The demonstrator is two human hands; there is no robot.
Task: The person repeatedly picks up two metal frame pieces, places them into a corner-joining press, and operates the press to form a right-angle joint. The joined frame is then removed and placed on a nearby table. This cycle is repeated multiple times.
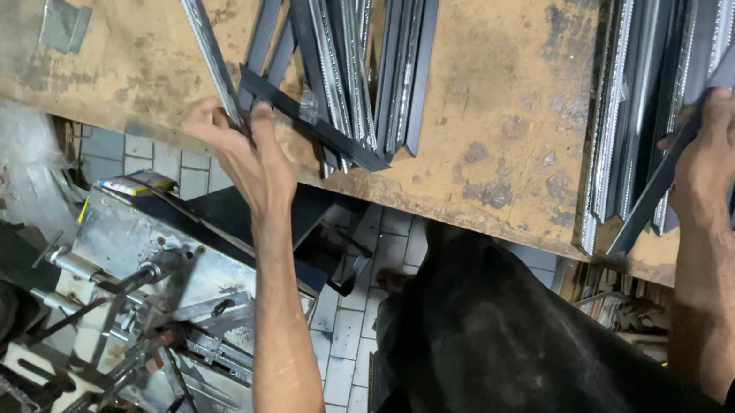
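The left hand, at centre left of the frame, pinches the near end of a long ribbed metal strip that runs up to the top edge; its grip is clenched on that strip. Just right of it a fanned pile of dark metal strips lies on the worn brown tabletop, one dark piece lying crosswise over their lower ends. At the right of the frame the right hand grasps a dark flat strip lifted slantwise from a larger stack of strips. At lower left stands a grey metal machine on a tiled floor.
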